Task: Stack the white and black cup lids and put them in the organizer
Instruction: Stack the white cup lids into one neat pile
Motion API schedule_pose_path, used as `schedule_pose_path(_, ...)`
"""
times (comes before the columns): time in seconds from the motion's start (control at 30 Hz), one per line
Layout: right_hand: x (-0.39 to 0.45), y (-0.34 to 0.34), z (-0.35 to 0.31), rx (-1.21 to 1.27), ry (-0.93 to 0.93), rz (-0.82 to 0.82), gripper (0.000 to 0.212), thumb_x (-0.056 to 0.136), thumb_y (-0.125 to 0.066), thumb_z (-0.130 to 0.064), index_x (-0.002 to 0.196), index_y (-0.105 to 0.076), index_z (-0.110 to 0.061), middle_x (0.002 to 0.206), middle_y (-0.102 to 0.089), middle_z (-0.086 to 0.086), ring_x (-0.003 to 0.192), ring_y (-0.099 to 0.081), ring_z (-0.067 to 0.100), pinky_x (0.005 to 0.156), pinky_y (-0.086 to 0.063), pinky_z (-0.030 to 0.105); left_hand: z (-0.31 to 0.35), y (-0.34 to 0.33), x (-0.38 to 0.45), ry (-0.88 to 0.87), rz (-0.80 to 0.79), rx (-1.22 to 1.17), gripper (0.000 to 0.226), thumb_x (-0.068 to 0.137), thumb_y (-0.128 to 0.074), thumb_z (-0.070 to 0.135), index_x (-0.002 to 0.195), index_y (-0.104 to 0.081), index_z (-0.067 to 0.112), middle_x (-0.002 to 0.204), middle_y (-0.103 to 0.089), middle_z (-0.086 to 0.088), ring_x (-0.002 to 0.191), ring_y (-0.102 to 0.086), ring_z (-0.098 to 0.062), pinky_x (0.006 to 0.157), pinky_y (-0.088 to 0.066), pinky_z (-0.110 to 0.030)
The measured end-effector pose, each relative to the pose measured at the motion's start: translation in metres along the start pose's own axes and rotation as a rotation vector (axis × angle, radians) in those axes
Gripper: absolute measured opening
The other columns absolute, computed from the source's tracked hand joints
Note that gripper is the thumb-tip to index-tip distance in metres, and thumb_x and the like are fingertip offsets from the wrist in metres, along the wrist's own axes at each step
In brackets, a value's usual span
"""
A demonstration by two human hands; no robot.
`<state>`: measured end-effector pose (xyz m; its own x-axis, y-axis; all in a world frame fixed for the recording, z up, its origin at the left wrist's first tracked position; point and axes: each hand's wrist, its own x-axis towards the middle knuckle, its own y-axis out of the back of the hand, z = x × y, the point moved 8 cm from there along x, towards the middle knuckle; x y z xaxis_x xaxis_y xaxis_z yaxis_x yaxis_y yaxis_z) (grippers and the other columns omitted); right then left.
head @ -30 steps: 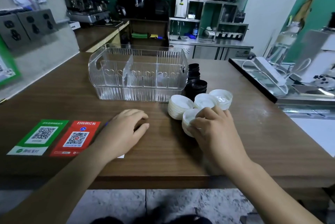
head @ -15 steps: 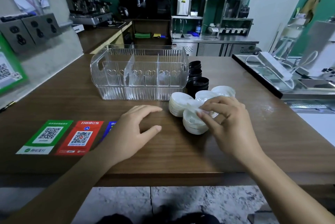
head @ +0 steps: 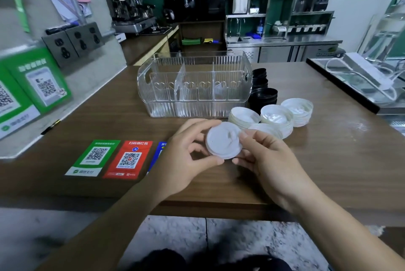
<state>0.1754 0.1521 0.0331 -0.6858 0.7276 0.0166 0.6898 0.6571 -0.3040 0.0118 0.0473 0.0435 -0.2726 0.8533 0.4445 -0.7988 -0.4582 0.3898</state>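
White lids: four stacks (head: 276,117) stand on the tabletop (head: 328,161) just right of and nearer than the organizer (head: 194,83); one more small stack, the held lids (head: 224,143), is lifted in front of the organizer.
Black lids: three stacks (head: 263,97) in a row, touching the organizer's right end.
Organizer: one clear ribbed bin with two dividers, so three compartments; nothing plainly inside.
QR stickers: green (head: 93,158) and red (head: 128,159) lie left of the organizer's near side; a blue one (head: 161,148) is mostly hidden behind the left hand.
Hard to see: the nearest white stack sits partly behind the right hand; the far black stacks are cut off by the organizer wall; the held lids may be two or three, as the edge is too blurred to count.
Left hand (head: 186,161): fingers curled, thumb below and fingertips on top, pinching the left rim of the held lids.
Right hand (head: 269,161): fingers bent, thumb and forefinger gripping the right rim of the same lids.
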Motion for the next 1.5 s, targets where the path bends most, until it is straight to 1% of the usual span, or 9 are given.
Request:
schedule_pose_path(0.13, -0.008, 0.002, -0.014, -0.793, 0.378, 0.059, 0.028, 0.103, -0.078, -0.033, 0.130, -0.073, -0.029, 0.106, -0.077, -0.018, 0.095, -0.072, 0.003, 0.087, -0.051, 0.015, -0.019, 0.006, -0.003, 0.073, -0.100, 0.114, 0.086, 0.086, -0.102, 0.016, 0.161, -0.063, 0.035, 0.148, -0.067, 0.015, 0.137, -0.068, -0.021, 0.117, -0.058, -0.045)
schedule_pose_path(0.23, -0.009, -0.006, -0.004, -1.125, 0.462, 0.002, 0.048, 0.098, -0.080, -0.047, 0.141, -0.067, -0.030, 0.123, -0.070, -0.017, 0.113, -0.065, 0.004, 0.098, -0.050, 0.024, -0.027, 0.005, -0.002, 0.099, -0.141, 0.199, 0.085, 0.086, -0.102, 0.025, 0.162, -0.063, 0.034, 0.143, -0.068, 0.020, 0.140, -0.064, -0.014, 0.119, -0.054, -0.037)
schedule_pose_path(0.43, -0.005, -0.006, 0.009, -1.293, 0.428, 0.021, 0.043, 0.100, -0.069, -0.059, 0.126, -0.073, -0.026, 0.117, -0.064, -0.009, 0.101, -0.063, 0.011, 0.084, -0.047, 0.025, -0.035, 0.005, -0.002, 0.193, -0.216, 0.382, 0.070, 0.088, -0.099, 0.044, 0.151, -0.069, 0.045, 0.133, -0.065, 0.041, 0.140, -0.052, 0.005, 0.114, -0.041, -0.012)
schedule_pose_path(0.57, -0.002, -0.005, 0.015, -1.395, 0.437, 0.036, 0.043, 0.100, -0.065, -0.062, 0.112, -0.072, -0.021, 0.108, -0.058, -0.004, 0.095, -0.060, 0.017, 0.080, -0.044, 0.027, -0.033, 0.005, 0.001, 0.167, -0.249, 0.396, 0.057, 0.090, -0.095, 0.048, 0.140, -0.070, 0.049, 0.139, -0.066, 0.029, 0.139, -0.053, 0.000, 0.112, -0.043, -0.017)
schedule_pose_path(0.73, -0.017, -0.003, -0.001, -1.305, 0.492, 0.006, 0.040, 0.101, -0.070, -0.057, 0.127, -0.070, -0.027, 0.120, -0.060, -0.012, 0.089, -0.063, 0.011, 0.077, -0.054, 0.030, -0.034, 0.006, -0.001, 0.175, -0.211, 0.370, 0.059, 0.089, -0.096, 0.044, 0.141, -0.070, 0.049, 0.136, -0.068, 0.030, 0.138, -0.057, -0.001, 0.112, -0.043, -0.016)
schedule_pose_path(0.87, -0.025, 0.023, -0.036, -1.318, 0.697, 0.213, 0.030, 0.099, -0.080, -0.035, 0.124, -0.077, -0.019, 0.116, -0.067, -0.003, 0.094, -0.068, 0.026, 0.078, -0.058, 0.042, -0.035, 0.005, -0.003, 0.161, -0.195, 0.375, 0.066, 0.091, -0.094, 0.043, 0.149, -0.063, 0.046, 0.140, -0.067, 0.033, 0.142, -0.055, 0.001, 0.117, -0.044, -0.020)
schedule_pose_path(0.97, -0.011, 0.051, -0.047, -1.452, 0.726, 0.313, 0.028, 0.093, -0.083, -0.039, 0.111, -0.084, -0.017, 0.106, -0.068, 0.000, 0.092, -0.063, 0.032, 0.081, -0.050, 0.047, -0.036, 0.004, -0.005, 0.166, -0.174, 0.373, 0.075, 0.089, -0.094, 0.051, 0.155, -0.059, 0.046, 0.141, -0.068, 0.031, 0.144, -0.054, 0.003, 0.118, -0.044, -0.023)
schedule_pose_path(1.13, -0.009, 0.060, -0.040, -1.505, 0.767, 0.279, 0.007, 0.093, -0.087, -0.029, 0.092, -0.083, -0.024, 0.096, -0.066, -0.007, 0.086, -0.055, 0.026, 0.078, -0.034, 0.041, -0.033, 0.002, -0.006, 0.174, -0.147, 0.385, 0.072, 0.087, -0.096, 0.053, 0.151, -0.064, 0.046, 0.138, -0.067, 0.034, 0.141, -0.054, 0.007, 0.117, -0.042, -0.018)
schedule_pose_path(1.5, -0.004, 0.065, -0.039, -1.426, 0.777, 0.266, 0.009, 0.091, -0.089, -0.019, 0.090, -0.080, -0.021, 0.092, -0.064, -0.009, 0.087, -0.053, 0.024, 0.079, -0.035, 0.043, -0.028, 0.003, -0.006, 0.177, -0.134, 0.407, 0.066, 0.087, -0.097, 0.048, 0.146, -0.068, 0.046, 0.135, -0.062, 0.045, 0.139, -0.055, 0.007, 0.108, -0.038, -0.003)
